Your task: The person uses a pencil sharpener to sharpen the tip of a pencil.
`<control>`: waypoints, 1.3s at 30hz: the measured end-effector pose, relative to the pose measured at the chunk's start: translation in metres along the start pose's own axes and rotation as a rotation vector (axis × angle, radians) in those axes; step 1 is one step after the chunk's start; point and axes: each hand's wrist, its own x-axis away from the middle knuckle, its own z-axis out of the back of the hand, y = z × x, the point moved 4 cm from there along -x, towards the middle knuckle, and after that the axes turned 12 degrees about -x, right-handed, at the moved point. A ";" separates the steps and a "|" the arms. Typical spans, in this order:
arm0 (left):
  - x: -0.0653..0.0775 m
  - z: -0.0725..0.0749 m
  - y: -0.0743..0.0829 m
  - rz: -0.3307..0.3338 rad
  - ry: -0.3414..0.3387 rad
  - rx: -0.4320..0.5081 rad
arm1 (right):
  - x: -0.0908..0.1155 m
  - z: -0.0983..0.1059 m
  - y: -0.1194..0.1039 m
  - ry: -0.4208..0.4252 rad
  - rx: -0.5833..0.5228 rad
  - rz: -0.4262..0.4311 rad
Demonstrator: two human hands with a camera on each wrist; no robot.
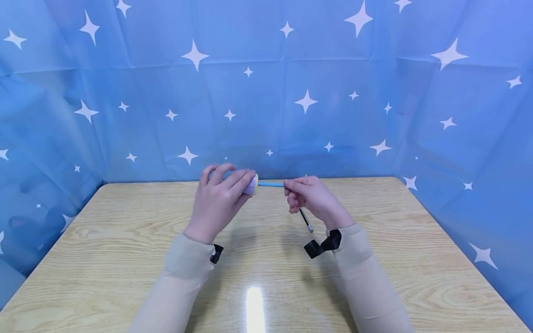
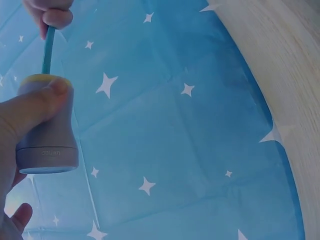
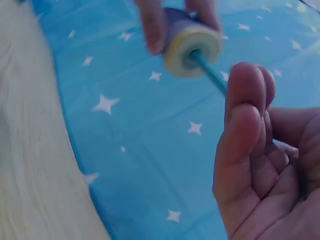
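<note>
My left hand (image 1: 218,199) grips a small purple pencil sharpener (image 2: 50,127) with a yellow rim, thumb along its side in the left wrist view. The sharpener is held sideways above the far part of the table, its hole facing my right hand (image 1: 310,196). A teal pencil (image 1: 270,184) has one end in that hole, as the right wrist view shows. Thumb and fingertips of my right hand pinch the pencil's other end, hiding it. Just below the right hand, a dark pencil (image 1: 306,220) shows in the head view, its upper part covered by that hand.
Under both arms spreads a light wood-grain table (image 1: 125,240), with a bright glare patch near its front. A blue cloth with white stars (image 1: 250,115) hangs behind and along both sides. Black straps (image 1: 322,244) are round the wrists over the beige sleeves.
</note>
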 end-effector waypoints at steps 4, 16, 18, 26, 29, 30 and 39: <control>-0.001 -0.001 0.002 -0.010 -0.005 -0.019 | -0.001 0.002 0.004 -0.025 -0.057 -0.076; 0.003 -0.005 -0.007 0.064 -0.041 0.038 | -0.002 -0.004 -0.006 0.032 0.349 0.189; 0.003 -0.004 -0.009 0.075 -0.040 0.040 | -0.001 -0.003 -0.008 0.048 0.449 0.266; 0.002 -0.002 -0.012 0.081 -0.018 0.055 | 0.002 -0.004 -0.010 0.069 0.625 0.479; 0.002 -0.002 -0.013 0.072 -0.010 0.070 | 0.003 -0.005 -0.010 0.073 0.646 0.548; 0.002 -0.002 -0.013 0.069 -0.007 0.075 | 0.003 -0.005 -0.011 0.077 0.648 0.563; 0.001 0.000 -0.012 0.056 0.028 0.080 | 0.002 -0.009 -0.010 0.067 0.603 0.587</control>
